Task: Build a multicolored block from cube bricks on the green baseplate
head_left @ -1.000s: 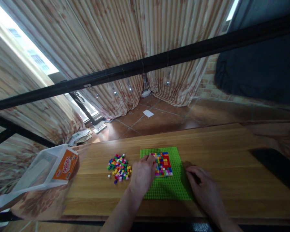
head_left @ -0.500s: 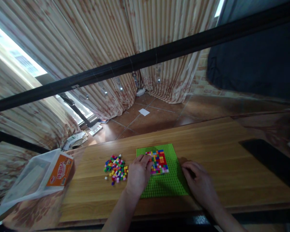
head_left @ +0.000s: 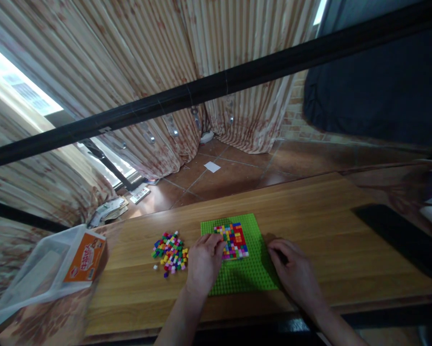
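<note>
A green studded baseplate (head_left: pixel 242 276) lies on the wooden table, with a block of small multicoloured bricks (head_left: pixel 237 240) set on its upper middle. My left hand (head_left: pixel 204 259) reaches over the plate's left side, thumb and fingers pinched together at the left edge of that block. Whatever the fingertips hold is hidden. Resting by the plate's right edge, my right hand (head_left: pixel 293 266) has its fingers curled inward, and I cannot make out anything in them. A pile of loose small bricks (head_left: pixel 170 251) spreads on the table left of my left hand.
A clear plastic bin (head_left: pixel 39 269) with an orange label stands off the table's left end. On the right lies a dark flat object (head_left: pixel 399 238). A black rail (head_left: pixel 208 89) crosses in front of the curtains, beyond the wooden table (head_left: pixel 302 206).
The whole view has shifted slightly left. My left hand stays pinched at the block's left edge, and my right hand keeps its place beside the plate.
</note>
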`<state>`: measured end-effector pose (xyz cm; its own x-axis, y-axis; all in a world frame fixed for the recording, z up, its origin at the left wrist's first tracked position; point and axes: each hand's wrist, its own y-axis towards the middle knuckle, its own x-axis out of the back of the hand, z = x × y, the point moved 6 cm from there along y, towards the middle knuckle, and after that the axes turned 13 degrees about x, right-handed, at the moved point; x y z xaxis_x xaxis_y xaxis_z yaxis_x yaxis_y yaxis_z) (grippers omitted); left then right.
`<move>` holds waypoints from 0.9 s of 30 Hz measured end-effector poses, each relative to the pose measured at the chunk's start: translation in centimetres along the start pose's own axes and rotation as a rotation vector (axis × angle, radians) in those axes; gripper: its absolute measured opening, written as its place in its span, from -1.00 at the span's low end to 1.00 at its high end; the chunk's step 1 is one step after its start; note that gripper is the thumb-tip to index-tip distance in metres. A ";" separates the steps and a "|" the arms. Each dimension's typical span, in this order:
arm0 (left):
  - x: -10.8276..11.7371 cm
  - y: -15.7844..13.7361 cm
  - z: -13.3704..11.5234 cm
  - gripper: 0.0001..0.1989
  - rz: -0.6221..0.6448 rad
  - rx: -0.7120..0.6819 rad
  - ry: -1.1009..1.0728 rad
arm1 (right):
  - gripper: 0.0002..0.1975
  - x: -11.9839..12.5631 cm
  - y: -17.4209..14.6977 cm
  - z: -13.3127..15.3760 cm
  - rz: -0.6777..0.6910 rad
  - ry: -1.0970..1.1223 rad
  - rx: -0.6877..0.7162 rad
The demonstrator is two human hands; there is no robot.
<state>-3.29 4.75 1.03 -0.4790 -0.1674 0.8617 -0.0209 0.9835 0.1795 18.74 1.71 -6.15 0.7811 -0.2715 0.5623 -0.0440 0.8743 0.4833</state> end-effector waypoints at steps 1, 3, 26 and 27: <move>-0.1 0.0 0.0 -0.93 0.000 -0.007 0.004 | -0.84 0.0 0.0 0.0 0.001 0.001 0.000; -0.2 0.0 0.1 -0.93 -0.008 -0.018 0.009 | -0.84 0.0 0.0 -0.1 -0.001 -0.002 -0.007; 0.4 -1.5 0.4 -0.86 -0.169 0.010 -0.071 | -0.88 -0.1 -0.1 -0.1 0.006 -0.018 0.022; 0.3 -1.8 0.3 -0.83 -0.180 -0.009 -0.060 | -0.88 -0.1 -0.1 -0.1 0.006 -0.019 0.024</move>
<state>-3.66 2.96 0.82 -0.5200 -0.3358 0.7854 -0.1028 0.9374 0.3327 18.75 1.71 -6.29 0.7689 -0.2736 0.5779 -0.0640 0.8663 0.4954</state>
